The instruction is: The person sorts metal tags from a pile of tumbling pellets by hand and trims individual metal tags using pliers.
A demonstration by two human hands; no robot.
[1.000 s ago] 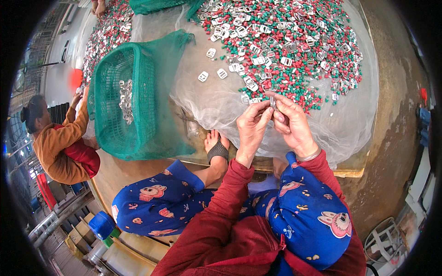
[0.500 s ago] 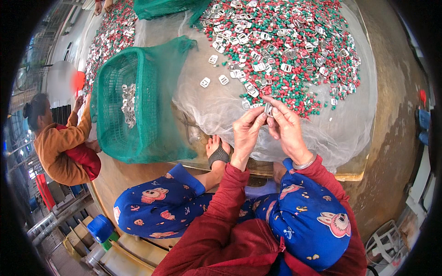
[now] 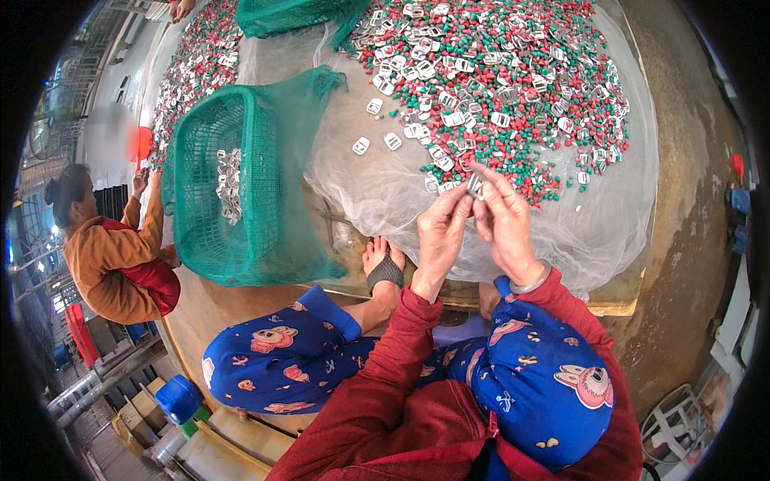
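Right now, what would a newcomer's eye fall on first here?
Probably the bright spread of red and green pieces and silver buckles at upper right, over pale netting. Next, the green basket at left, then the small metal piece pinched in the fingers near the spread's lower edge.

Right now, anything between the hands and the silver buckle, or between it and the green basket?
Nothing visible before the silver buckle: left hand and right hand both meet at it. Toward the green basket, the left hand comes first, then green netting along the basket's right side.
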